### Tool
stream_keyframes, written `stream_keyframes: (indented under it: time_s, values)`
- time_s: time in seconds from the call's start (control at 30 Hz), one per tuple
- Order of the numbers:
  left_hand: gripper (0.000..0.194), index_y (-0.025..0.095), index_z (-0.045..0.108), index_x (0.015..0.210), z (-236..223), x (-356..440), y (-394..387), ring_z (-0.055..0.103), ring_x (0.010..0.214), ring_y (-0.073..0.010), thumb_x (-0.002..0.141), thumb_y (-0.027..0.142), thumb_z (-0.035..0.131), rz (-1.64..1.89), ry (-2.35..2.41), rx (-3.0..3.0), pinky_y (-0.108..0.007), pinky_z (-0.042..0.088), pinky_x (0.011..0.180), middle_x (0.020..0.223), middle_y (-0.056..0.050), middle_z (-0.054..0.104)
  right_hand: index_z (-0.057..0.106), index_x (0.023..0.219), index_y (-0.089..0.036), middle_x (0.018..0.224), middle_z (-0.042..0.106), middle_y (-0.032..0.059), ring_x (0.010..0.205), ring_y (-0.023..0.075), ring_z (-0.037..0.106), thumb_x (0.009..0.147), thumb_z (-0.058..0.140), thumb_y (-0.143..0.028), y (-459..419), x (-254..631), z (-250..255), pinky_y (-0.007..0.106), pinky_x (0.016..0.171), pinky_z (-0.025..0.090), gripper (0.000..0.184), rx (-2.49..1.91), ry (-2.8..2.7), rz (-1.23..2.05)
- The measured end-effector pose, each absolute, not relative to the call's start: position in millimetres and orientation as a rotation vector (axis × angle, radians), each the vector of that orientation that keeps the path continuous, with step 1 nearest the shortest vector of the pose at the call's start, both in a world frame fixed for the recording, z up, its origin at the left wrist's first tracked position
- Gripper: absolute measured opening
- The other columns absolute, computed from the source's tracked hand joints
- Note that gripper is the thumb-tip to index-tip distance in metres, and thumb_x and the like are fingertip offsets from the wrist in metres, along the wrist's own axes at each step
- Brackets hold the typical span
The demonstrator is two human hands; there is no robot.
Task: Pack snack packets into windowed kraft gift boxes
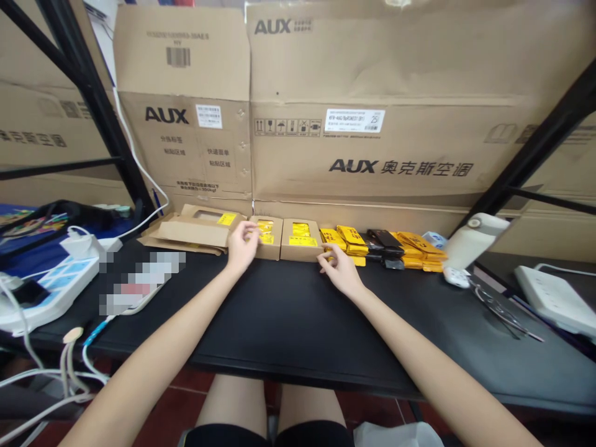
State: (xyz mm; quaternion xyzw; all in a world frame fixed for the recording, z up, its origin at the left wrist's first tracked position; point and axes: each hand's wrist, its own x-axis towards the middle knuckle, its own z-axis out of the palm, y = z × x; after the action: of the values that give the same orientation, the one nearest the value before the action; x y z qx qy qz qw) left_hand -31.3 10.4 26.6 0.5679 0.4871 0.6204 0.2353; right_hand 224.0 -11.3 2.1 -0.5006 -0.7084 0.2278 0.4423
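Two small open cardboard boxes stand side by side at the back of the black table; both contain yellow packets. My left hand reaches to the left box, its fingers pinched at a yellow packet on the box's front edge. My right hand rests by the front right corner of the right box, fingers spread and touching the table. A pile of yellow and black packets lies just right of that hand.
Flattened cardboard boxes lie left of the small boxes. Large AUX cartons form the wall behind. A power strip with cables sits at left. At right are a white device, scissors and a white strip. Black shelf struts stand on both sides.
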Motion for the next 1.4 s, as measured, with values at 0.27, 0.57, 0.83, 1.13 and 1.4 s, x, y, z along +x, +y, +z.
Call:
stream_keyframes:
  time_s: [0.27, 0.57, 0.83, 1.13, 1.4]
  values:
    - [0.041, 0.012, 0.054, 0.114, 28, -101, 30, 0.042, 0.122, -0.0356, 0.082, 0.035, 0.046, 1.348, 2.335, 2.216, -0.055, 0.021, 0.106, 0.119, -0.020, 0.057, 0.051, 0.109, -0.018, 0.086, 0.064, 0.0025, 0.053, 0.0114, 0.063, 0.082, 0.051, -0.039, -10, 225, 2, 0.027, 0.059, 0.052, 0.034, -1.224, -1.762, 0.575]
    - [0.068, 0.008, 0.048, 0.123, 14, -119, 43, 0.040, 0.122, -0.0408, 0.072, 0.053, 0.054, 0.988, 2.547, 2.104, -0.060, 0.012, 0.106, 0.121, -0.025, 0.053, 0.051, 0.110, -0.018, 0.087, 0.063, 0.0028, 0.054, 0.0113, 0.062, 0.082, 0.052, -0.039, -9, 226, 0, 0.027, 0.058, 0.052, 0.035, -1.214, -1.777, 0.586]
    - [0.044, 0.016, 0.057, 0.102, 27, -114, 38, 0.042, 0.118, -0.0394, 0.069, 0.044, 0.059, 1.224, 2.511, 2.172, -0.063, 0.006, 0.106, 0.110, -0.018, 0.056, 0.051, 0.108, -0.017, 0.088, 0.062, 0.0029, 0.052, 0.0105, 0.060, 0.081, 0.052, -0.041, -8, 227, -1, 0.027, 0.056, 0.051, 0.035, -1.206, -1.765, 0.591]
    - [0.043, 0.022, 0.058, 0.109, 62, -91, 3, 0.049, 0.111, -0.0343, 0.069, 0.037, 0.066, 1.915, 2.112, 2.378, -0.060, 0.008, 0.108, 0.106, -0.011, 0.057, 0.053, 0.103, -0.019, 0.085, 0.063, 0.0023, 0.050, 0.0086, 0.058, 0.078, 0.056, -0.039, -12, 223, 5, 0.025, 0.053, 0.051, 0.033, -1.210, -1.655, 0.561]
    - [0.048, 0.024, 0.056, 0.117, 56, -32, -25, 0.054, 0.112, -0.0295, 0.071, 0.030, 0.067, 1.800, 1.032, 3.004, -0.053, 0.034, 0.099, 0.108, -0.009, 0.061, 0.053, 0.085, -0.020, 0.056, 0.057, -0.0040, 0.041, 0.0087, 0.049, 0.074, 0.060, -0.052, -13, 223, 21, 0.021, 0.043, 0.045, 0.035, -1.052, -1.213, 1.122]
